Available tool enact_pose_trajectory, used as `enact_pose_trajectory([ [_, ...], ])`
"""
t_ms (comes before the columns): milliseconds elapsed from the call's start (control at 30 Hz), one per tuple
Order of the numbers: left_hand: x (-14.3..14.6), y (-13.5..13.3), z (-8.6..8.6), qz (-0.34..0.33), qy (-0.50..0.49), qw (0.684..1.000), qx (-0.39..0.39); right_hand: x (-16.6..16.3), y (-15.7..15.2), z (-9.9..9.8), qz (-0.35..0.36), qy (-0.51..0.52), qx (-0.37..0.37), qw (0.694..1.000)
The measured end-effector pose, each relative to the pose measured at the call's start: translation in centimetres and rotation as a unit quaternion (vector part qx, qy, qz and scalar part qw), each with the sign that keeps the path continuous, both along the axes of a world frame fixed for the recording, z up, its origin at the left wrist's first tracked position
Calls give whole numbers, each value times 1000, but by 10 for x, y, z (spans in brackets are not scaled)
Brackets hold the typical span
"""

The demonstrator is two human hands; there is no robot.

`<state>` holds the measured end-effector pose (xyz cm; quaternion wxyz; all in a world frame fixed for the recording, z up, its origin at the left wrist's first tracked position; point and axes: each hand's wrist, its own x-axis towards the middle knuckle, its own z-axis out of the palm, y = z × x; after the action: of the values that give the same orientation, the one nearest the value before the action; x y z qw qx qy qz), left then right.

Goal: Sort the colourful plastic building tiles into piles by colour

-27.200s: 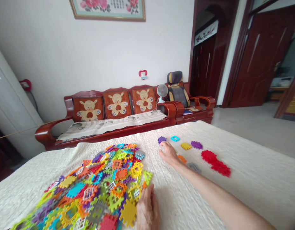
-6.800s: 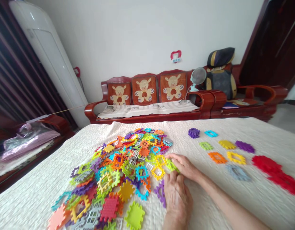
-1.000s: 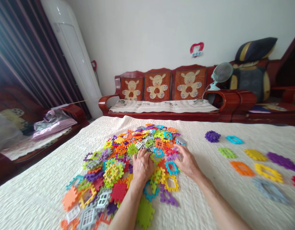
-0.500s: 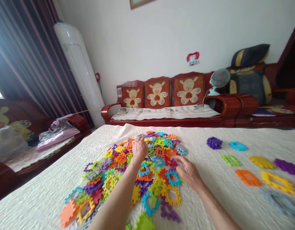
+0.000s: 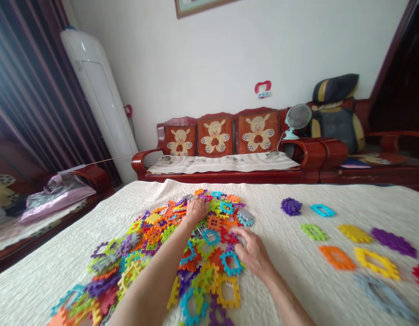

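A heap of colourful plastic interlocking building pieces with toothed edges lies on the table. Some are solid plates, others open frames. My left hand reaches to the far part of the heap, its fingertips down among the pieces and mostly hidden. At the heap's right edge is my right hand, thumb and forefinger apart, with nothing visible between them. Just left of its fingers are red pieces and a blue frame piece. My left forearm covers part of the heap.
On the right, pieces lie apart: a purple stack, a blue frame, a green one, an orange frame and several others. The table has a cream quilted cover. Beyond stands a wooden sofa with a small fan.
The view has shifted, so the pieces sit further left and a red piece shows at the right edge. My left hand has dipped slightly into the far pieces. My right hand stays beside the heap.
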<state>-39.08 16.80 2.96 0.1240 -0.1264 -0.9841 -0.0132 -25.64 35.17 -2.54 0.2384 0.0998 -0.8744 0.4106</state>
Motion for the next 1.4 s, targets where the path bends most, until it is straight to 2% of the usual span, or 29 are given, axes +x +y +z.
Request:
enact_pose_trajectory([
  [333, 36, -18, 3, -5, 23, 1000, 18, -1, 0, -1, -5, 3, 16, 1000],
  [533, 46, -25, 19, -26, -15, 1000, 4, -1, 0, -2, -8, -2, 18, 1000],
  [700, 35, 2, 28, -53, 3, 999, 9, -2, 0, -3, -3, -6, 17, 1000],
  [867, 33, 25, 11, -134, -32, 990, 2, -3, 2, -5, 0, -14, 27, 1000],
  [1000, 45, 12, 6, -155, -58, 986, -16, -3, 2, -5, 2, -22, 29, 999],
  [1233, 56, -12, 26, -149, -91, 983, -55, -2, 1, -2, -1, -24, 21, 999],
  [1400, 59, -21, 26, -118, -92, 986, -66, 0, 0, -1, -1, -17, 15, 1000],
])
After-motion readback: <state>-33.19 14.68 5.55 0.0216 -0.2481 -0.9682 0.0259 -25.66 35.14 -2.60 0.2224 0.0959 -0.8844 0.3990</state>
